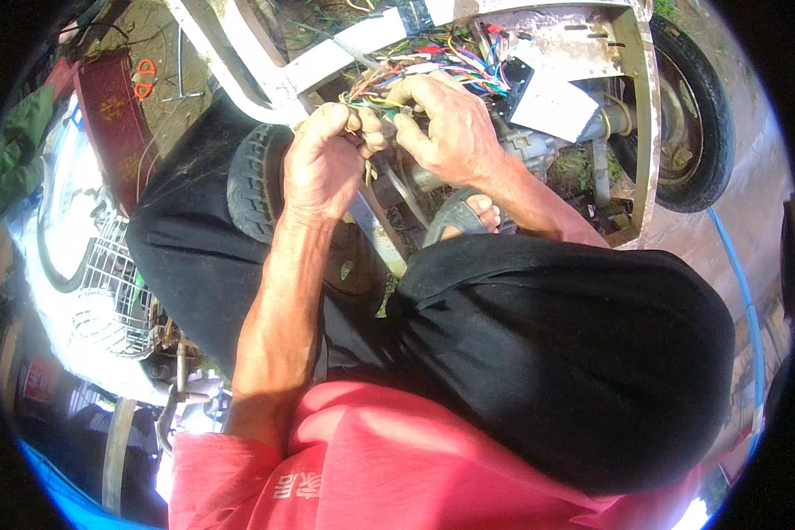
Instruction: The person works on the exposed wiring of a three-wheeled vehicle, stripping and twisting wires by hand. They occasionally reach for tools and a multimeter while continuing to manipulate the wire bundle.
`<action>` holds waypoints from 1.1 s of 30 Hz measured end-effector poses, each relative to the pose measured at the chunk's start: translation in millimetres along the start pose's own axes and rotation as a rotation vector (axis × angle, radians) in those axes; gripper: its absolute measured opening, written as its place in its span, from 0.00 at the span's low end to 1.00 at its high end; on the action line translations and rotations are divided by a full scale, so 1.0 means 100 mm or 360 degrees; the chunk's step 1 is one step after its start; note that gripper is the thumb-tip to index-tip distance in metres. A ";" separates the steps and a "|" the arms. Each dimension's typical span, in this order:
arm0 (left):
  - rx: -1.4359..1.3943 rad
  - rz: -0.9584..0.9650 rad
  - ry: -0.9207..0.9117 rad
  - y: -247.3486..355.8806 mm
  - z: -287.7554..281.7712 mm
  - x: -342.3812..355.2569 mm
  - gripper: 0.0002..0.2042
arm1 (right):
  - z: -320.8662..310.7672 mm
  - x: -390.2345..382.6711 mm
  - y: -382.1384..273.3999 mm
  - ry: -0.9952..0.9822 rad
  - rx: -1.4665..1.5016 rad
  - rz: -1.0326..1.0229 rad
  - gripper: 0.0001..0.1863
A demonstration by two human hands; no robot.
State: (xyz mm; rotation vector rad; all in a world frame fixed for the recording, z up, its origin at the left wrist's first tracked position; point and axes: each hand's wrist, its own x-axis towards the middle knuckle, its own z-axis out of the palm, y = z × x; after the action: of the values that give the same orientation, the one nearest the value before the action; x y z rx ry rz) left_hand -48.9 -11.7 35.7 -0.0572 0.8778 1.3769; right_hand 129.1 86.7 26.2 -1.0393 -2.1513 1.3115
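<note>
Far left, I log a white wire basket (115, 287), then a dark red panel (113, 128) with a pair of orange loop handles (144, 78) and a thin metal rod tool (182, 71) on the ground beyond it. Next, a knobbly black tyre (254, 185) beside the dark-trousered leg. The left hand (329, 159) is closed, fingers curled, with thin wires (473, 72) pinched at its fingertips. The wires run on to the right, past the right hand's far side, in a multicoloured tangle within the pale metal frame (362, 44). The right hand (453, 128) is half curled, thumb apart from the index finger, close against the wires; I cannot tell whether it grips any. Right of it: a white card (552, 106), a larger wheel (687, 115), and a blue hose (740, 274) along the ground.
</note>
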 end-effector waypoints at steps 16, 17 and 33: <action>0.0051 0.0038 0.0213 0.07 -0.01 -0.01 0.08 | 0.03 0.19 0.06 0.0215 0.0211 0.0234 0.10; 0.0039 0.0037 0.0236 0.07 -0.01 -0.02 0.08 | 0.04 0.19 0.09 0.0188 0.0249 0.0263 0.10; 0.0400 0.0068 0.0567 0.12 0.17 -0.05 0.07 | 0.00 0.25 0.14 0.0251 0.0472 0.0369 0.09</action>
State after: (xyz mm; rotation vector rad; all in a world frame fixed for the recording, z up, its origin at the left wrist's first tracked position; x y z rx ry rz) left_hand -50.7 -3.8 55.8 -0.0928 1.3514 1.3059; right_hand 118.3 110.0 13.5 -1.2460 -1.6977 1.5393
